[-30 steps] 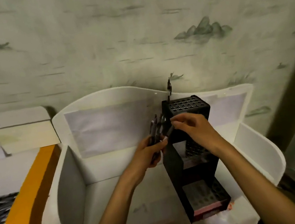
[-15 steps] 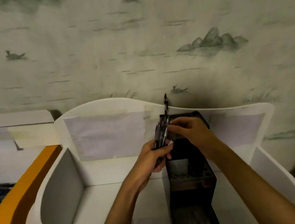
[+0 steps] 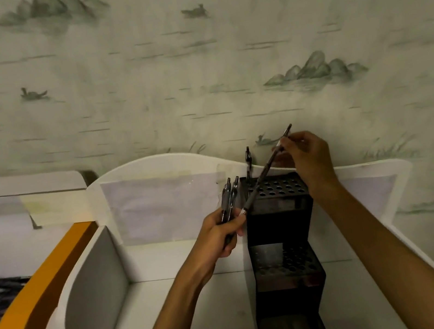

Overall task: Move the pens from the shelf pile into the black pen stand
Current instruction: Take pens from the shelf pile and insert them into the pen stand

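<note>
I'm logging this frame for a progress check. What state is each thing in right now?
left hand: grips a bundle of pens, tips up
right hand: pinches the top of one slanted pen
slanted pen: lower end at the left hand, not yet in a hole
black pen stand: upright on the white shelf, one pen standing at its back left corner

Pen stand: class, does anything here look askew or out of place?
Nothing looks damaged. Only the pen pinched by the right hand slants across the black pen stand, not yet in a hole.
</note>
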Tool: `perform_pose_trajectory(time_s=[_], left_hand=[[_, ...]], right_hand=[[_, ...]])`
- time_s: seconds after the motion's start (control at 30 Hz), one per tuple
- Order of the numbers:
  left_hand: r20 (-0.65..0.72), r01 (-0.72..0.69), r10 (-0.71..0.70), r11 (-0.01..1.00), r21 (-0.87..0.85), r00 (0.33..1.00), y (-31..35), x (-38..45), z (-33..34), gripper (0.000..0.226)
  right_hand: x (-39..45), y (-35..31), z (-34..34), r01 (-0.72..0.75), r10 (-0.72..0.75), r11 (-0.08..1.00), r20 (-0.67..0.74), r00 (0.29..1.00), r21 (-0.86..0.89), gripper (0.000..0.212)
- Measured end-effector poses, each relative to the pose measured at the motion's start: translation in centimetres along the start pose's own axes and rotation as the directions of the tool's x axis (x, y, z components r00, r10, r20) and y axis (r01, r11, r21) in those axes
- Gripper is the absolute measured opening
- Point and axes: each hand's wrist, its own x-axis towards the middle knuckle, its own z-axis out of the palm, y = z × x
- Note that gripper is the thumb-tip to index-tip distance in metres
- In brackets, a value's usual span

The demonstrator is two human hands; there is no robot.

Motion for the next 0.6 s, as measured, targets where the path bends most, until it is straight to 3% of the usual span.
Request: perform_pose_trajectory(time_s=[0.23, 0.6], left_hand=[[-0.033, -0.049, 0.049, 0.999, 0.016, 0.998, 0.3, 0.4, -1.0, 0.011], [-0.048, -0.076, 0.076, 0.997, 0.002, 0.996, 0.6, 1.1, -0.7, 0.008]], right_hand=[[2.2, -0.4, 1.0, 0.225, -0.215, 0.932, 0.068, 0.974, -0.283, 0.013], [2.4, 1.4, 2.1, 0.259, -0.217, 0.865, 0.146, 0.965, -0.429, 0.019]])
